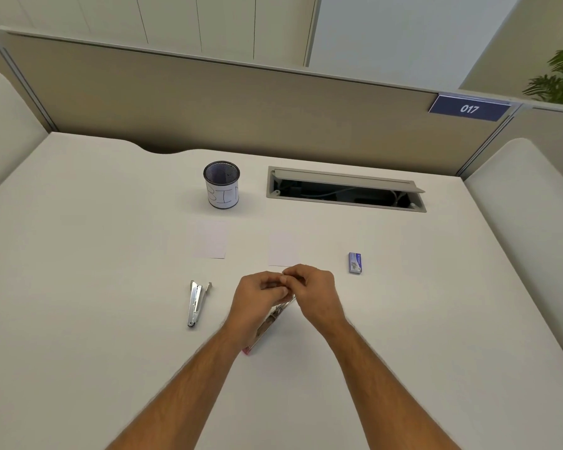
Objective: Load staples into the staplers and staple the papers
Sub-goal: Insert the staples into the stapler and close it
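**Loading under way, nothing stapled yet**

I take the mesh cup point(222, 184) as my landmark. Near-left of it, the silver stapler point(196, 303) lies hinged open and untouched; I cannot tell if it holds staples. Just nearside of the cup, two paper sheets point(210, 239) point(282, 249) lie flat, apparently unstapled. Further nearside, left hand point(257, 302) grips the pink stapler point(268, 323), tilted, metal channel exposed. Right hand point(312, 293) pinches closed at its tip; contents hidden, probably staples. Near-right of the cup sits the staple box point(355, 263).
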Action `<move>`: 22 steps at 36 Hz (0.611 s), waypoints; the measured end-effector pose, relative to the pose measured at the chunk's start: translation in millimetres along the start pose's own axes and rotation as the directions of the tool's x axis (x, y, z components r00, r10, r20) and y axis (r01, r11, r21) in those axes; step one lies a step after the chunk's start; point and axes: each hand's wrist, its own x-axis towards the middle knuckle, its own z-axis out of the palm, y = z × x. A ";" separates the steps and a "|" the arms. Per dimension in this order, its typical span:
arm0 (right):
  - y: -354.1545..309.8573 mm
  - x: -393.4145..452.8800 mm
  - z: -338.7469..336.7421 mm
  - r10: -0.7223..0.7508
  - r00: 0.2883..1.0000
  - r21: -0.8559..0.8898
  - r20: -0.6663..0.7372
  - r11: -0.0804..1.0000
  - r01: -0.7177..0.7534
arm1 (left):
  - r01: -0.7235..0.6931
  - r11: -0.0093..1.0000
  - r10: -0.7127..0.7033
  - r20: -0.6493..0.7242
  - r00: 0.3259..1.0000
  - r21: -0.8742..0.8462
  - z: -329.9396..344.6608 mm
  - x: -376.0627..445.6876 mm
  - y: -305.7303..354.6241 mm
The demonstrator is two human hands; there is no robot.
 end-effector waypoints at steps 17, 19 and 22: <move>11.4 -1.9 -9.0 -0.044 0.999 -0.101 -0.021 0.994 0.042 | 0.095 0.989 -0.097 -0.012 0.995 -0.110 5.6 5.4 0.5; 14.3 -1.0 -8.7 -0.044 0.999 -0.091 -0.013 0.995 0.043 | 0.100 0.988 -0.102 -0.015 0.995 -0.117 5.6 5.8 -0.3; 16.4 -0.1 -8.5 -0.052 0.999 -0.084 -0.002 0.995 0.052 | 0.108 0.987 -0.111 -0.018 0.994 -0.120 4.5 6.4 -1.2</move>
